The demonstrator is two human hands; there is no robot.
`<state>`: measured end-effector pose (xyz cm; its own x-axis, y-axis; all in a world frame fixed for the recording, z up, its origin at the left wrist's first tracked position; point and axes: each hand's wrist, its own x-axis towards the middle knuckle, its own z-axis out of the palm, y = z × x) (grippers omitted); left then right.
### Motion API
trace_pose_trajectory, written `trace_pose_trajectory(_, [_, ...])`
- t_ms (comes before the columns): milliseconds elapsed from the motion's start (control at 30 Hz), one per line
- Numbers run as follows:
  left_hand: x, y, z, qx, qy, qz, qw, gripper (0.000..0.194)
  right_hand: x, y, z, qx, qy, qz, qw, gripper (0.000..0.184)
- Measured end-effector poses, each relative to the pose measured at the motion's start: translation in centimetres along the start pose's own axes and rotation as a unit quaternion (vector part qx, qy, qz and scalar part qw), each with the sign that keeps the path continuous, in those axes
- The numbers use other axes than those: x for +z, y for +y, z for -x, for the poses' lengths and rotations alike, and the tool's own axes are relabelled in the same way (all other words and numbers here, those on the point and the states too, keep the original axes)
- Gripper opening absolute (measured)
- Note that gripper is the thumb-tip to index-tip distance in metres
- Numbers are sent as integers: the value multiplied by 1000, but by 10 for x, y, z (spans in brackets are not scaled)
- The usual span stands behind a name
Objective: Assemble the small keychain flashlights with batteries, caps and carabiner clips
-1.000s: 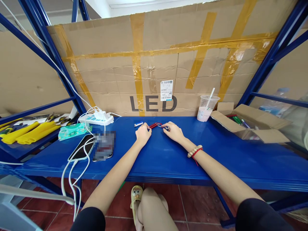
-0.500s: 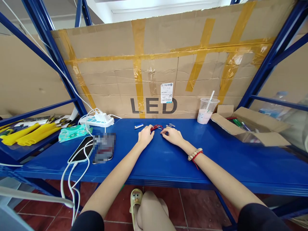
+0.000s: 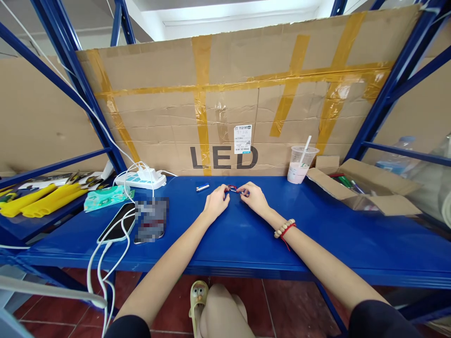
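Observation:
A small red and silver keychain-like piece [image 3: 233, 188] lies between my hands at the back middle of the blue shelf top. My left hand [image 3: 216, 203] pinches its left end, the fingertips pressed together. At its right end, my right hand [image 3: 254, 198] has thumb and fingers closed around a small metallic part. My fingers cover much of both ends, so the exact shape is unclear. Just left of my left hand lies a small blue and silver cylinder [image 3: 202, 187], resembling a battery.
Two phones [image 3: 118, 223] with white cables lie left, near a white power strip [image 3: 141, 179] and a teal tissue pack [image 3: 106, 198]. Right stand a plastic cup [image 3: 299, 166] with a straw and an open cardboard box [image 3: 366, 188]. A large cardboard sheet [image 3: 232, 108] closes the back.
My right fingers have closed on a small metallic part beside the red piece. The metal items seen behind my right hand earlier no longer show there. The view has shifted slightly.

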<state>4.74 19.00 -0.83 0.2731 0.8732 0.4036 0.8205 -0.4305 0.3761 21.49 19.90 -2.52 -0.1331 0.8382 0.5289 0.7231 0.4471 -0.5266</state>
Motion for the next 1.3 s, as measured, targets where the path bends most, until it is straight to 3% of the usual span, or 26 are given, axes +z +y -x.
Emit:
trace_pose_trajectory(200, [3, -10, -1, -14, 85, 27, 996, 29, 1, 6, 0, -30, 20, -53, 998, 36])
trace_pose_trajectory(467, [3, -15, -3, -54, 79, 51, 994, 42, 3, 11, -1, -26, 6, -50, 998, 41])
trace_pose_trajectory(600, [2, -15, -4, -75, 83, 71, 991, 41, 3, 12, -2, -3, 5, -61, 998, 40])
trace_pose_trajectory(933, [-4, -16, 2, -95, 81, 78, 989, 30, 4, 10, 1, -18, 19, -78, 997, 38])
trace_pose_trajectory(1067, [-5, -16, 2, -92, 102, 68, 988, 35, 3, 8, 2, -7, 12, -74, 997, 42])
trace_pose_trajectory(1300, [-3, -14, 2, -69, 134, 36, 988, 20, 5, 8, 1, 2, 10, -63, 998, 43])
